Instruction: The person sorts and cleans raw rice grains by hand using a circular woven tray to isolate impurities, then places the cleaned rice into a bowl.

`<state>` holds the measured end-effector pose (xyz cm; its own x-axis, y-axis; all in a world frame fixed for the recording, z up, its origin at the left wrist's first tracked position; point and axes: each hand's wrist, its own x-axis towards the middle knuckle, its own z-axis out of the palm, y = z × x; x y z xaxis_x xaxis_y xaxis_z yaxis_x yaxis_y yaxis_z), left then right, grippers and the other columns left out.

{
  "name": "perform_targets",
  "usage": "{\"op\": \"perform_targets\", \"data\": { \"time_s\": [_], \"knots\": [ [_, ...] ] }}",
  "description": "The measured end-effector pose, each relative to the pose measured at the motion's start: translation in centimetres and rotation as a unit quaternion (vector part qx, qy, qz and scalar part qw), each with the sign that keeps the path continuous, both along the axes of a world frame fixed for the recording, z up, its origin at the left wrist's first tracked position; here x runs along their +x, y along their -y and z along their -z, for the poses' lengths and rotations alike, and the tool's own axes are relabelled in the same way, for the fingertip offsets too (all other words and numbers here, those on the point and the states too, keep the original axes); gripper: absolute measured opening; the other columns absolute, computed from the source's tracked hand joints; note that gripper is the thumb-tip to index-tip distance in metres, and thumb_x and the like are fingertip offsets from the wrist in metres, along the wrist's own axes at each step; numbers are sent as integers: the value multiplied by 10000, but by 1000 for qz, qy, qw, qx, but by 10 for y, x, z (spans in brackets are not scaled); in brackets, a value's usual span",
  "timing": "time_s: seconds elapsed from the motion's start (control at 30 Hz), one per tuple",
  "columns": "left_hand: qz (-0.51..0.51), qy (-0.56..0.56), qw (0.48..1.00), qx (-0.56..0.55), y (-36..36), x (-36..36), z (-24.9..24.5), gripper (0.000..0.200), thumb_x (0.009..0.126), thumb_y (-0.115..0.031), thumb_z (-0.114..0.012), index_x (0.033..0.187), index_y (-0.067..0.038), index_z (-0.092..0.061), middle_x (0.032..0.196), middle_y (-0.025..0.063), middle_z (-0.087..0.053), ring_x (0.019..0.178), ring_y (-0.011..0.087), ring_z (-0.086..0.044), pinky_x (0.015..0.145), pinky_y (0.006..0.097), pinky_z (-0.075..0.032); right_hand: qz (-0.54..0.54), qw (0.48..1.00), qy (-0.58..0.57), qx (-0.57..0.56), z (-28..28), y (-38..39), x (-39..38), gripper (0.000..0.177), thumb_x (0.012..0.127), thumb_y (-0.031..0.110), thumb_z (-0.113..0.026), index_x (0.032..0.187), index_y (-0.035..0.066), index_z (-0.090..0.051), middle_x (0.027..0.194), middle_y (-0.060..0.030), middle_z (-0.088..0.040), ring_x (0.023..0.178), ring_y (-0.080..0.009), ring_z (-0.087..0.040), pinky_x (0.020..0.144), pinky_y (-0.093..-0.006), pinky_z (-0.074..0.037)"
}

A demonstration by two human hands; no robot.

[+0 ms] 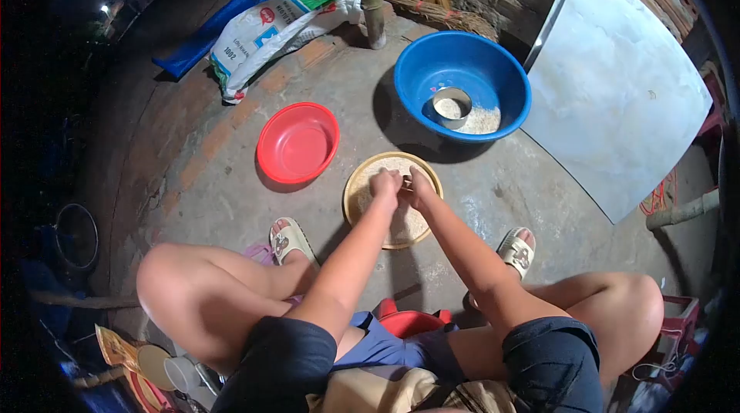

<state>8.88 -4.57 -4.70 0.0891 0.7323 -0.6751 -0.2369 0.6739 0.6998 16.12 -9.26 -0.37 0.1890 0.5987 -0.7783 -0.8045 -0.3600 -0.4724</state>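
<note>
Between my feet on the floor lies a round shallow tray (351, 209) with a yellowish rim, spread with pale grains (405, 228). Above the grains, near the tray's far side, my left hand (385, 182) and my right hand (418, 188) are close together. The fingers of both look curled in, and a small dark thing shows between them, too small to name. Ahead and to the right, a large blue basin (416, 54) holds more pale grains and a round metal container (442, 114) with grains in it. An empty red basin (298, 147) sits ahead on the left.
A white printed sack (266, 35) lies at the back left beside a bamboo post (371, 4). On the right a large pale sheet (617, 89) leans by the brick wall. My sandalled feet flank the tray. Under me is a red stool (408, 323). Bowls and cups (181, 373) are at lower left.
</note>
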Motion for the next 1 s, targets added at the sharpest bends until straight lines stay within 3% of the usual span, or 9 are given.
{"op": "perform_targets", "data": {
  "time_s": [0.03, 0.1, 0.17, 0.23, 0.33, 0.57, 0.7, 0.77, 1.0],
  "knots": [
    [54, -135, 988, 44, 8, 13, 14, 368, 861, -259, -436, 992, 56, -574, 991, 210, -597, 900, 296, -578, 816, 376, -460, -33, 995, -76, 63, 5, 1, 3, 465, 910, 423, -348, 939, 13, -564, 836, -166, -599, 771, -314, -573, 745, -437, -464],
    [237, -459, 854, 61, 40, 44, -26, 518, 849, -370, -402, 1132, 35, -557, 1281, 285, -414, 1202, 433, -388, 1036, 411, -286, -236, 889, 372, 127, 138, -15, 16, 496, 923, 428, -295, 937, 4, -553, 855, -194, -594, 810, -332, -562, 754, -452, -454],
    [255, -378, 887, 78, 62, 29, -85, 836, 822, -563, -475, 1416, -78, -142, 1476, 123, -128, 1353, 322, -124, 1080, 478, -173, -57, 826, -373, 419, 132, 5, 26, 497, 912, 424, -308, 933, -8, -553, 894, -213, -597, 832, -348, -558, 763, -447, -451],
    [294, -398, 862, 110, 48, 33, -43, 633, 851, -462, -439, 1279, -7, -333, 1359, 208, -289, 1267, 363, -271, 1046, 457, -233, -104, 970, -163, 147, 101, 7, 20, 472, 901, 400, -335, 963, -18, -546, 911, -225, -597, 816, -366, -555, 757, -444, -447],
    [285, -502, 742, 342, 40, 15, -25, 427, 889, -350, -384, 1169, -84, -565, 1408, 204, -272, 1306, 379, -222, 1069, 467, -151, -39, 980, -148, 131, 111, -5, 6, 340, 882, 273, -401, 949, -25, -549, 897, -200, -602, 798, -341, -560, 737, -424, -462],
    [273, -521, 702, 402, 36, -37, -24, 411, 914, -389, -352, 1291, -267, -456, 1448, 95, -242, 1350, 301, -150, 1092, 453, -77, -145, 971, 188, 3, 9, -18, -4, 238, 870, 191, -425, 795, -5, -538, 714, -116, -561, 583, -224, -549, 514, -343, -450],
    [305, -564, 645, 416, 34, -35, -19, 425, 913, -355, -358, 1329, -276, -399, 1443, 80, -257, 1353, 282, -147, 1095, 457, -68, -88, 987, 102, 89, 11, -47, 21, 202, 869, 178, -440, 802, 21, -548, 634, -78, -529, 547, -203, -529, 513, -336, -450],
    [522, -658, 435, 325, 35, -42, -25, 463, 899, -339, -381, 1356, -273, -349, 1434, 72, -272, 1354, 263, -150, 1094, 464, -69, -88, 964, 161, 194, -33, -62, 50, 186, 861, 154, -401, 737, 64, -505, 557, -70, -480, 509, -219, -493, 492, -334, -434],
    [372, -582, 552, 468, 43, -55, -4, 501, 872, -331, -437, 1358, -264, -334, 1432, 47, -276, 1328, 262, -225, 1078, 471, -142, 18, 817, 546, 186, -98, -135, 181, 395, 925, 277, -423, 701, -10, -578, 658, -76, -581, 596, -136, -536, 543, -282, -438]
  ]
}}
